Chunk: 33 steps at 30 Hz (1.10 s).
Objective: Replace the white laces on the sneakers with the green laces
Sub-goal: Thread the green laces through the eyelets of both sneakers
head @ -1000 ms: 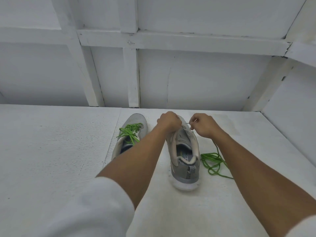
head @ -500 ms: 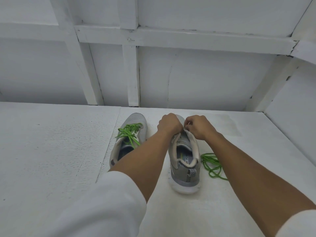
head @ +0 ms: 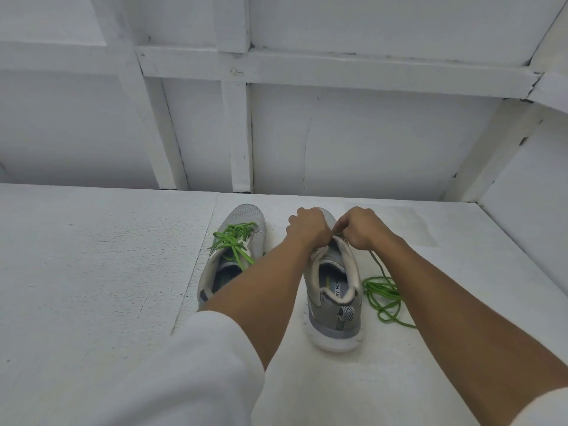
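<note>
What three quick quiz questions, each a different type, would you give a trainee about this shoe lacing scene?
1. True or false: the left sneaker already carries a green lace.
2. Relative to the right sneaker, where does the loose green lace lie? A) inside it; B) on the white surface to its right; C) to its left.
3. Fill in: the left hand and right hand both work at the ___ sneaker.
Key: 1 true; 2 B; 3 right.
</note>
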### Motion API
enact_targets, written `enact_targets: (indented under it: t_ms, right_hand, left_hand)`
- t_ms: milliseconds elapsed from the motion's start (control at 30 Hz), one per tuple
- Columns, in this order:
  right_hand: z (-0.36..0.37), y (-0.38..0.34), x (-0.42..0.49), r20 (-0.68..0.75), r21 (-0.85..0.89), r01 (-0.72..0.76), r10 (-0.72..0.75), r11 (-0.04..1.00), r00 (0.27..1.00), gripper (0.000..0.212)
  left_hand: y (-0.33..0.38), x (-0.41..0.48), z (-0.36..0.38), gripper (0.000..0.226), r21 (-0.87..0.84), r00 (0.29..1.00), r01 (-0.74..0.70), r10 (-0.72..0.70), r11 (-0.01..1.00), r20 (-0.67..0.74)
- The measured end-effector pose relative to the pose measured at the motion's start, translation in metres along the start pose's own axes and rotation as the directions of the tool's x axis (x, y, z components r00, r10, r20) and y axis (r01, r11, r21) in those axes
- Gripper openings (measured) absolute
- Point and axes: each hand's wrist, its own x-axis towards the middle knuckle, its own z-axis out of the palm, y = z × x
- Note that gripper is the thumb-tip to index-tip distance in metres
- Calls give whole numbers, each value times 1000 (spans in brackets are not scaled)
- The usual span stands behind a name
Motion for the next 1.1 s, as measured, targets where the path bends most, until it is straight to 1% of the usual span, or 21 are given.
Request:
enact_targets:
  t_ms: [67,133,200,233,267,300,367,433,467,500,533,600,633,700,767,833,900,967,1100]
  right_hand:
    - [-3,-1,-2,20,2,4,-4,1000,1000,37]
    - [-5,-1,-4,24,10,1,-1,1000,1000,38]
    - [-5,0,-5,22,9,5,-5,1000,1000,41]
    - [-5,0,-7,22,16,5,-6,1000,1000,43]
    - [-5,1,-7,26,28,5,-6,1000,1000,45]
    - [-5,2,-8,28,36,5,-6,999,1000,45]
    - [-6,3,-8,34,40,7,-8,999,999,41]
    - [-7,1,-6,32,47,16,-18,999,999,32]
    - [-6,0,-5,16,81,28,-30,996,999,28]
    - [-5,-1,-4,-13,158,41,-39,987,999,24]
    - [-4,-2,-4,-46,272,48,-37,961,998,20]
    - [-2,-7,-6,-86,479,51,-11,877,996,14]
    - [0,-8,-6,-79,530,47,-6,847,997,11]
    - [4,-8,-6,-62,562,37,-3,826,998,9]
    - [6,-8,-5,-66,542,28,10,840,998,10]
    - [8,-9,-3,-74,455,26,8,890,997,11]
    - [10,-12,-1,-77,359,33,-6,933,997,11]
    - [12,-13,0,-63,295,36,-18,955,998,12]
    - [14,-15,1,-21,209,53,-49,976,999,13]
  left_hand:
    - [-1,0,-12,18,-44,997,-17,20,999,71]
    - [-6,0,-26,20,-132,995,5,8,991,97]
    - [-12,2,-41,15,-328,991,66,-25,942,128]
    - [-15,2,-47,16,-420,987,106,-43,901,156]
    - [-17,2,-52,23,-473,982,136,-56,871,179]
    - [-19,2,-55,31,-491,980,148,-62,859,187]
    - [-18,1,-55,36,-482,984,135,-60,866,167]
    - [-15,-2,-54,34,-481,989,104,-40,871,142]
    - [-13,-2,-53,34,-472,990,92,-30,877,136]
    - [-12,-3,-51,36,-454,992,80,-25,887,126]
    - [-11,-4,-50,38,-438,993,72,-22,896,117]
    - [-11,-5,-51,39,-416,995,50,-9,908,100]
    - [-13,-4,-51,38,-409,996,41,-3,912,93]
    - [-14,-4,-51,37,-413,997,33,2,910,84]
    - [-15,-5,-50,37,-405,997,35,-5,913,74]
    - [-15,-7,-50,35,-308,997,46,-26,950,70]
    - [-12,-11,-49,30,-202,992,83,-63,976,107]
    - [-10,-13,-47,28,-146,986,99,-78,984,148]
    - [-8,-14,-52,21,-166,979,130,-100,978,177]
